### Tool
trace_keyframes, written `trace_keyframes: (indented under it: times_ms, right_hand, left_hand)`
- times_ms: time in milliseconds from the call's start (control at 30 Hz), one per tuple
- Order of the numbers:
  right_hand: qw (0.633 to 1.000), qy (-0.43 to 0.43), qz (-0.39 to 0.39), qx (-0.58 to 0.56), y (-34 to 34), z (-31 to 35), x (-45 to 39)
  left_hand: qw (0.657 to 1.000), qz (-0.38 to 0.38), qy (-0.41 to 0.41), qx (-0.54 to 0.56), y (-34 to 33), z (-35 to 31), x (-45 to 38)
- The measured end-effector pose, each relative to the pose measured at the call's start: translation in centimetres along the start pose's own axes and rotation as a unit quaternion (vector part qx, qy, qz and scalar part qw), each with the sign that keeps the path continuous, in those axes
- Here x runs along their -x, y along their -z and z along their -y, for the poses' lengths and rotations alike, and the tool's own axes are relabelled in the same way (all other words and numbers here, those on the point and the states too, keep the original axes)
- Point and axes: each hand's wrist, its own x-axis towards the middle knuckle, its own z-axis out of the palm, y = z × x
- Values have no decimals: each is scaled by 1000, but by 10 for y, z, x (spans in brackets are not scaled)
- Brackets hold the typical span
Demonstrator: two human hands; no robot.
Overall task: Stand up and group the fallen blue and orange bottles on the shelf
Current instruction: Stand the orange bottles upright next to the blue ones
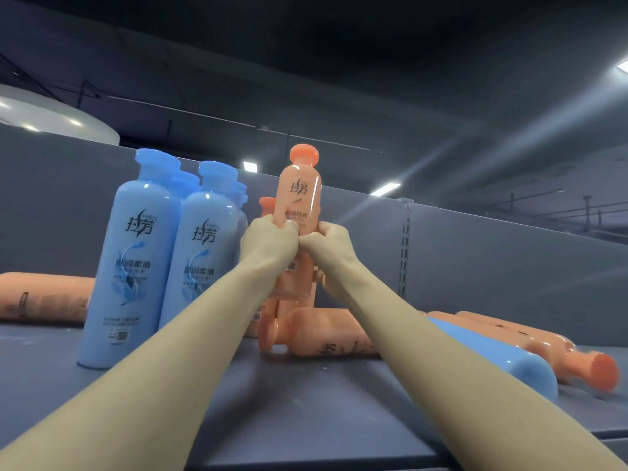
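Both hands, left hand [268,237] and right hand [331,244], grip an upright orange bottle [299,198] on the shelf [306,402], at 3 o'clock of the standing blue bottles [163,253]; next, probably release it and lift a fallen one.

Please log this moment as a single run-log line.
hands: left hand and right hand grip upright orange bottle | standing: blue bottles | fallen: blue bottle, orange bottle on its side

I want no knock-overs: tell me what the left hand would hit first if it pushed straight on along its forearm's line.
Probably the upright orange bottle just behind the left hand, which grips the held orange bottle; depth is unclear.
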Motion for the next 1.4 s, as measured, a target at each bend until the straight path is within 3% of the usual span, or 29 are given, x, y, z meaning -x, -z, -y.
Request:
trace_keyframes:
  times_ms: [233,533,1200,1400]
  right_hand:
    - [998,59,-1,16,-12,-8,-11]
    - [993,101,53,26,-12,-26,-14]
    - [993,83,76,-18,-26,-51,-24]
    - [993,72,93,24,-22,-60,-30]
  left_hand:
    - [1000,-26,5,-8,1,2,-1]
    - [998,0,67,10,0,2,0]
    - [989,7,66,-135,-4,2,3]
    - [984,14,87,-155,-6,2,4]
